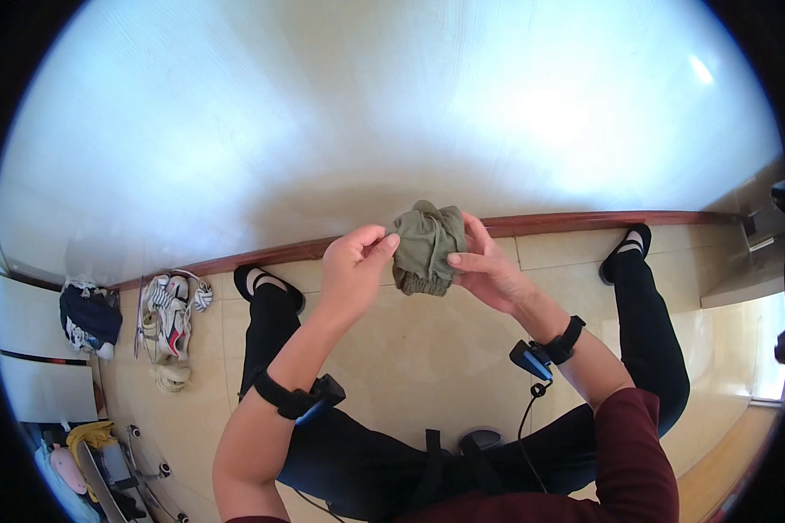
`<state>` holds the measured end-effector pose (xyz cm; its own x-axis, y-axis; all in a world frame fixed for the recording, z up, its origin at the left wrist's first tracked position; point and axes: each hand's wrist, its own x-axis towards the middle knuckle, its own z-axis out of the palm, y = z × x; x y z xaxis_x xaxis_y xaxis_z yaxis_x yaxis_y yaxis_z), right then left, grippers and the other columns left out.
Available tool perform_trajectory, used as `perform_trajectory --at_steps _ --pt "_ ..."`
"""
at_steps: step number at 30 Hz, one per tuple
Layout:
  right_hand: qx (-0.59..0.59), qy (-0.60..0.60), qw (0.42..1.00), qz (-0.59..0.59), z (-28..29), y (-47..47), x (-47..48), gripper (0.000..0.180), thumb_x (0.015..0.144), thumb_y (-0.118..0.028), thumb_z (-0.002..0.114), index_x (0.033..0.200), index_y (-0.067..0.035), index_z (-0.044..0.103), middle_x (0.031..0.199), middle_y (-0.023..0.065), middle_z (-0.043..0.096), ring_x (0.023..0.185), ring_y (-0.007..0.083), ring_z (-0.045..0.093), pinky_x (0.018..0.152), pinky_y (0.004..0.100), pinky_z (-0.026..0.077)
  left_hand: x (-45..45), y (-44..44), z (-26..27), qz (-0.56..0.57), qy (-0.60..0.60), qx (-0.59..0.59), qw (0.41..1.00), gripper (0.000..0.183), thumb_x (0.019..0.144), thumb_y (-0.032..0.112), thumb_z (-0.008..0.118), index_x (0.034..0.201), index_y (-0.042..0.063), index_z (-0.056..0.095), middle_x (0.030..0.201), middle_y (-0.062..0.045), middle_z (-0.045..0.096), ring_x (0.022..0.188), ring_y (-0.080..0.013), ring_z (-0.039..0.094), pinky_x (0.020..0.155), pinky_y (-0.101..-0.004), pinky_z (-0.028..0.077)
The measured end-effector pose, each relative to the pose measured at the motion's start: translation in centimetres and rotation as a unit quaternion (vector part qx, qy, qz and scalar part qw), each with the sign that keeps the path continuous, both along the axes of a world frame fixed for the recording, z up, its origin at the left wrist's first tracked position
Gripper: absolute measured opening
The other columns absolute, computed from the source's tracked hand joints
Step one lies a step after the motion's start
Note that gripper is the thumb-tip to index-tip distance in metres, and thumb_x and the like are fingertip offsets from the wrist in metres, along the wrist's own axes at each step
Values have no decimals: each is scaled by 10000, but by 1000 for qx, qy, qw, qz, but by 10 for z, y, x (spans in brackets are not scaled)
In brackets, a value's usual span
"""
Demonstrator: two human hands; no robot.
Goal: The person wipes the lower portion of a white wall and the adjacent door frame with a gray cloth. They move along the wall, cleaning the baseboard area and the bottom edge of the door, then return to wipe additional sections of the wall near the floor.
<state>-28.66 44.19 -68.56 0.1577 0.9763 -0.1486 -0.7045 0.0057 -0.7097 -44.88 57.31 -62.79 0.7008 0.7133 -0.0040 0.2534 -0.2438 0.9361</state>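
Between my two hands, a bunched olive-green cloth item (422, 245) with a gathered, elastic-looking lower edge hangs in the air above the floor. A seam or cord runs down its front. My left hand (360, 258) pinches its left edge between thumb and forefinger. From the other side, my right hand (487, 268) holds it, thumb in front and fingers partly hidden behind the fabric. Whether it is a folded garment or a pouch I cannot tell. Each forearm wears a black strap with a small device.
Ahead rises a pale glossy wall (392, 118) with a reddish-brown baseboard (562, 223). Sneakers (173, 320) and a dark bundle of cloth (95, 320) lie on the tiled floor (418, 366) at left. Nearby stands a wheeled chair base (147, 467). A cabinet (746, 281) is at right.
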Motion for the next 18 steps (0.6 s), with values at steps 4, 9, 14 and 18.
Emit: perform_trajectory --at_steps 4,9,14,18 --pt "-7 -20 1000 15 -4 3 -10 785 810 -280 722 1405 -107 240 1313 77 432 1214 208 433 985 411 393 4 -9 6 -51 -40 -141 988 174 931 168 552 846 16 557 732 62 469 689 -38 413 617 -211 353" --pt "7 28 996 88 -12 2 -12 606 809 -245 712 1301 -39 424 1181 70 543 1090 173 518 904 364 441 3 -11 8 -83 -15 -114 990 157 940 165 532 864 28 542 774 59 474 729 -33 417 686 -192 354" --pt "-30 109 993 35 -36 -3 -3 429 805 -141 679 1176 -37 489 1063 80 587 904 168 586 770 332 495 -4 2 0 -90 198 36 975 132 906 153 564 909 21 562 823 12 541 721 -57 486 641 -219 405" --pt "-99 63 983 -143 -83 -4 27 404 767 -96 683 1128 -49 508 983 69 597 838 176 596 709 334 507 -22 12 9 -42 91 74 992 149 883 138 587 993 37 585 878 -25 604 723 -85 537 653 -235 439"
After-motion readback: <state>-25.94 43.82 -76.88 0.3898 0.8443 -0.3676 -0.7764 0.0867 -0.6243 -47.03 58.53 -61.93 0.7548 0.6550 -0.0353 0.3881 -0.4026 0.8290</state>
